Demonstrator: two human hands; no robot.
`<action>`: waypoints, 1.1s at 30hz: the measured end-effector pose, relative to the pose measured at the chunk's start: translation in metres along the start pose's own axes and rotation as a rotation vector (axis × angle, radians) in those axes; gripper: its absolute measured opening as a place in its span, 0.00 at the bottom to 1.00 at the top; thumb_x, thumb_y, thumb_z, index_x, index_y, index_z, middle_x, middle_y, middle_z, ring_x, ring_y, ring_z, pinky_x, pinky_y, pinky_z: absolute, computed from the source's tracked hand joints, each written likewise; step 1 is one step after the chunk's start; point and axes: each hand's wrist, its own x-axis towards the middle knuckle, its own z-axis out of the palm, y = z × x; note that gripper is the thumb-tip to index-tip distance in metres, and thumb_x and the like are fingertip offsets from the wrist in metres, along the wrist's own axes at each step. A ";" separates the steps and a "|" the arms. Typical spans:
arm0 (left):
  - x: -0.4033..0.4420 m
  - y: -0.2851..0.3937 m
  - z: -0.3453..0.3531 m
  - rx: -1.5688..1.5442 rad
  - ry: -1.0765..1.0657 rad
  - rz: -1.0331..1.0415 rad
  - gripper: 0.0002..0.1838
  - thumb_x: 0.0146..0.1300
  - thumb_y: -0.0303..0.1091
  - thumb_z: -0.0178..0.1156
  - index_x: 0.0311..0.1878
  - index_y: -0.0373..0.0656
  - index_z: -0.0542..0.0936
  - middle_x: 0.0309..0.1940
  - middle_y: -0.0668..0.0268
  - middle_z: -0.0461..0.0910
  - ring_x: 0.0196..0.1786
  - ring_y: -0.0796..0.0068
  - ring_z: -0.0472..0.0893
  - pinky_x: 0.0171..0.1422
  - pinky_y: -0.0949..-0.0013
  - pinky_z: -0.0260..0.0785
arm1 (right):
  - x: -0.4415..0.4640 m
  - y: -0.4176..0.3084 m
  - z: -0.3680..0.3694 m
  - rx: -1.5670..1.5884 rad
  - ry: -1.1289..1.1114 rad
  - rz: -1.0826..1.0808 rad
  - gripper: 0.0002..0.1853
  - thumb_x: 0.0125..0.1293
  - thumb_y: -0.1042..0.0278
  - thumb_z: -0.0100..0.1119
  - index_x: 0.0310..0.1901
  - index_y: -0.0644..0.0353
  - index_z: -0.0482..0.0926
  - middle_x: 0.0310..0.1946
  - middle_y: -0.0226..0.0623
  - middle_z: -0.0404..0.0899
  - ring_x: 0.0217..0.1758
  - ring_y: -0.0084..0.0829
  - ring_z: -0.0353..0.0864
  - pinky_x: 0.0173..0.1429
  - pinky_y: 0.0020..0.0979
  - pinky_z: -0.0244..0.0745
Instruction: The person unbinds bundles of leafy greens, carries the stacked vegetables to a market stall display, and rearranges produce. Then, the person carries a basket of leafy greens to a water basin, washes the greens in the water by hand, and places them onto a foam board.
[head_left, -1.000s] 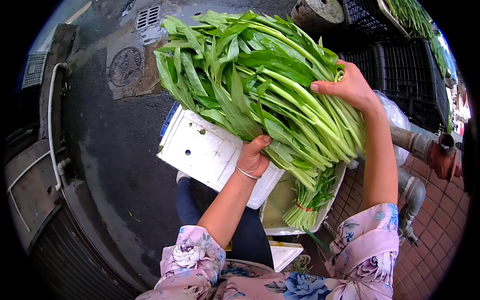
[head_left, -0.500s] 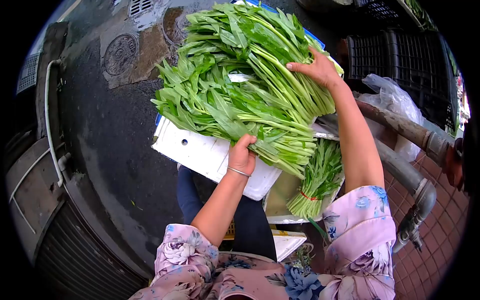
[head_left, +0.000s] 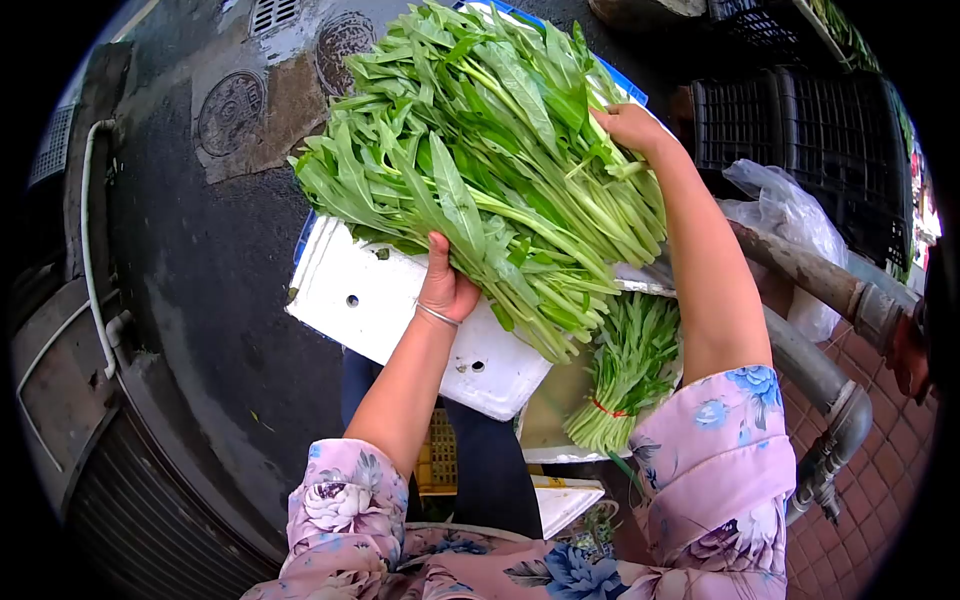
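A large heap of leafy green stems (head_left: 500, 150) lies across a white foam board (head_left: 385, 310). My left hand (head_left: 449, 285) is at the near edge of the heap, thumb up against the leaves, its fingers partly hidden beneath them. At the far right of the heap my right hand (head_left: 628, 128) reaches in among the stems, and its fingertips are hidden by them. Below the heap on the right, a smaller bundle of greens (head_left: 625, 370), tied with a red band, lies in a pale foam box (head_left: 545, 410).
Metal pipes (head_left: 800, 265) run along the right side, beside a clear plastic bag (head_left: 785, 215). Black crates (head_left: 820, 140) stand at the upper right. A yellow crate (head_left: 437, 455) is near my legs. Round manhole covers (head_left: 231, 112) are in the dark ground at the upper left.
The greens between my hands have come down onto the board and spread into a flatter heap. My left hand has shifted left, while my right hand has moved left and reaches deeper among the stems.
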 end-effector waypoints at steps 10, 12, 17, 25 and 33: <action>0.030 -0.005 0.018 -0.217 -0.036 0.108 0.35 0.44 0.59 0.64 0.52 0.47 0.71 0.44 0.66 0.75 0.47 0.65 0.74 0.53 0.60 0.68 | -0.056 -0.007 0.021 0.351 -0.256 -0.318 0.27 0.57 0.55 0.53 0.55 0.63 0.68 0.46 0.32 0.73 0.45 0.19 0.70 0.51 0.23 0.64; 0.015 0.005 0.019 -0.198 -0.058 0.109 0.34 0.45 0.58 0.62 0.52 0.47 0.71 0.45 0.64 0.75 0.47 0.64 0.75 0.53 0.60 0.69 | -0.062 -0.009 0.025 0.344 -0.231 -0.367 0.27 0.52 0.62 0.56 0.54 0.64 0.68 0.44 0.32 0.75 0.44 0.19 0.70 0.53 0.23 0.63; -0.032 0.016 0.018 -0.159 -0.133 0.151 0.36 0.44 0.53 0.63 0.54 0.44 0.68 0.48 0.61 0.73 0.50 0.62 0.74 0.55 0.58 0.68 | -0.142 -0.045 0.007 0.381 -0.025 -0.491 0.25 0.44 0.66 0.62 0.46 0.66 0.73 0.35 0.31 0.77 0.34 0.19 0.72 0.43 0.22 0.68; -0.039 -0.018 0.031 -0.192 0.306 0.119 0.28 0.53 0.49 0.58 0.53 0.42 0.68 0.45 0.63 0.74 0.46 0.67 0.74 0.53 0.63 0.68 | -0.001 0.021 -0.008 0.133 -0.080 -0.295 0.29 0.46 0.57 0.63 0.49 0.65 0.71 0.39 0.37 0.77 0.39 0.24 0.75 0.47 0.27 0.68; -0.040 -0.009 0.065 0.067 0.372 0.156 0.36 0.53 0.60 0.55 0.56 0.42 0.65 0.50 0.64 0.70 0.51 0.67 0.71 0.57 0.64 0.64 | 0.005 0.033 -0.019 0.065 0.304 -0.441 0.37 0.45 0.43 0.64 0.53 0.60 0.70 0.49 0.45 0.72 0.52 0.35 0.72 0.56 0.31 0.64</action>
